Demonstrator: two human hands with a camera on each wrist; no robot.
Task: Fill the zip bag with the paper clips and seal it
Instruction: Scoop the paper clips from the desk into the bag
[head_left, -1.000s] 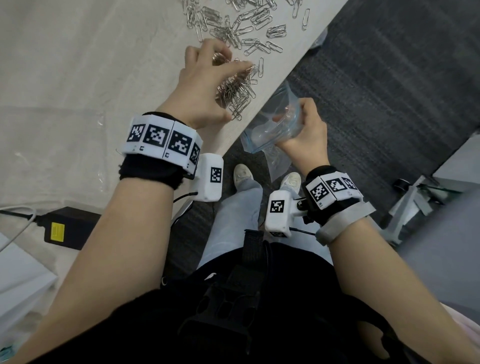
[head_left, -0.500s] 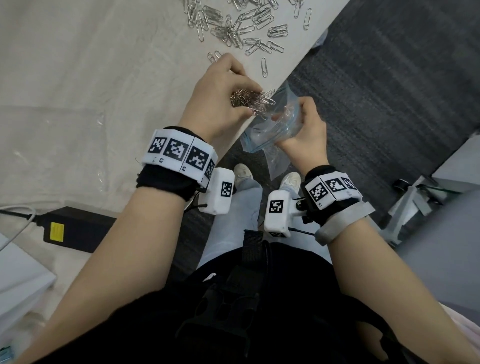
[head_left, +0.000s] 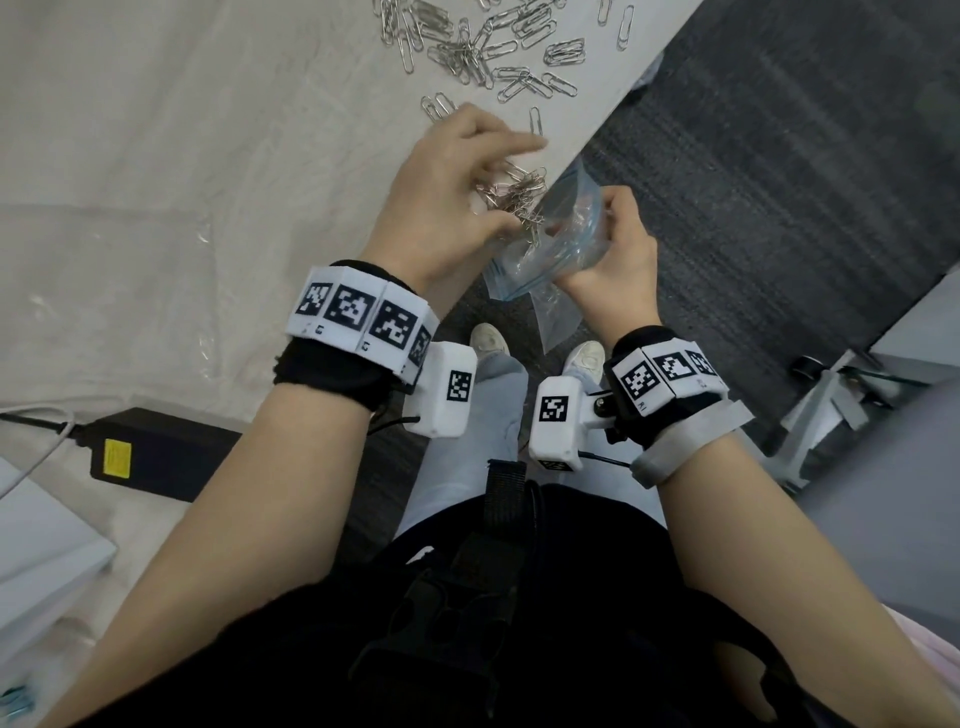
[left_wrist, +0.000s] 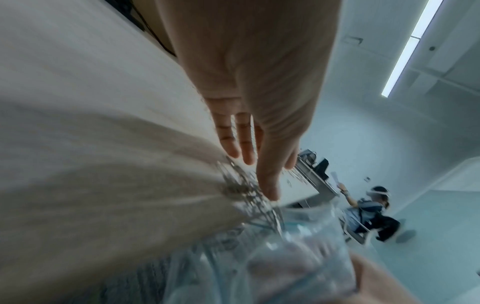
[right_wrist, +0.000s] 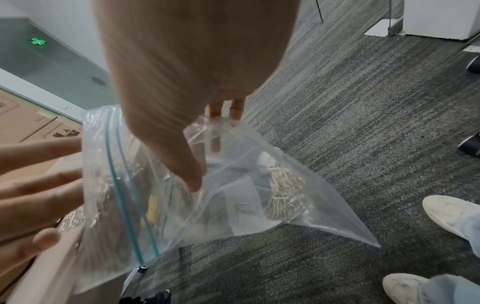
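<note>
Silver wire paper clips (head_left: 511, 195) spill from the open-fingered left hand (head_left: 441, 208) into the clear blue-zipped plastic bag (head_left: 563, 236), its rim pinched by the right hand (head_left: 615, 254).

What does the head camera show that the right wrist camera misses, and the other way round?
Only the head view shows the loose paper clips left on the table and the black power adapter. Only the right wrist view shows the clips already inside the bag, heaped in one corner. Both show the zip bag, held open by the right hand, with the left hand at its mouth.
</note>
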